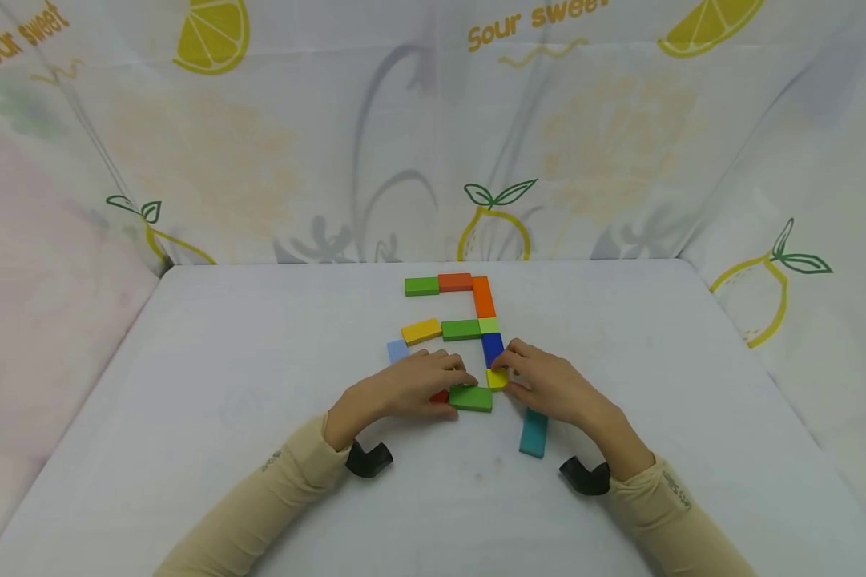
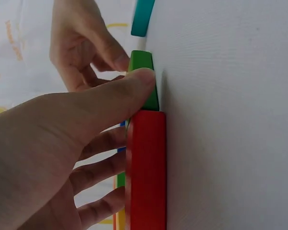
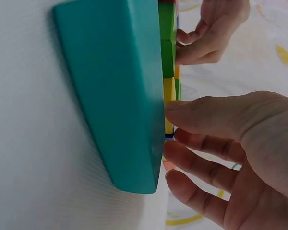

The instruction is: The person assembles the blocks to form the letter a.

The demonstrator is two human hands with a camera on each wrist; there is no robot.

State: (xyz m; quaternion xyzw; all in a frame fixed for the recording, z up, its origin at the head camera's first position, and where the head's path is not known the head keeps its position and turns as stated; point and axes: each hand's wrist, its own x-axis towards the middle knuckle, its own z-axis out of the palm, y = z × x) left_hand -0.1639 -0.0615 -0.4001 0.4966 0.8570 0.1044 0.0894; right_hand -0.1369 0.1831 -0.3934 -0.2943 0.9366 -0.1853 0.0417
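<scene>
In the head view, my left hand (image 1: 414, 385) pinches a green block (image 1: 471, 400) at the near side of a block outline, thumb on its near face. A red block (image 2: 146, 167) adjoins it under that hand. My right hand (image 1: 548, 383) pinches a small yellow block (image 1: 498, 379) between thumb and fingers; a dark blue block (image 1: 493, 350) lies just beyond it, close to the fingertips. A narrow gap parts the yellow block from the green one. Below the right hand, a teal block (image 1: 533, 433) lies apart on the white tabletop.
Farther off, the outline continues with a light green block (image 1: 488, 325), a green block (image 1: 461, 329), a yellow-orange block (image 1: 421, 331) and a partly hidden light blue block (image 1: 397, 350). An orange block (image 1: 484, 297) leads to a red-orange block (image 1: 455, 282). Printed cloth (image 1: 433, 144) stands behind the table.
</scene>
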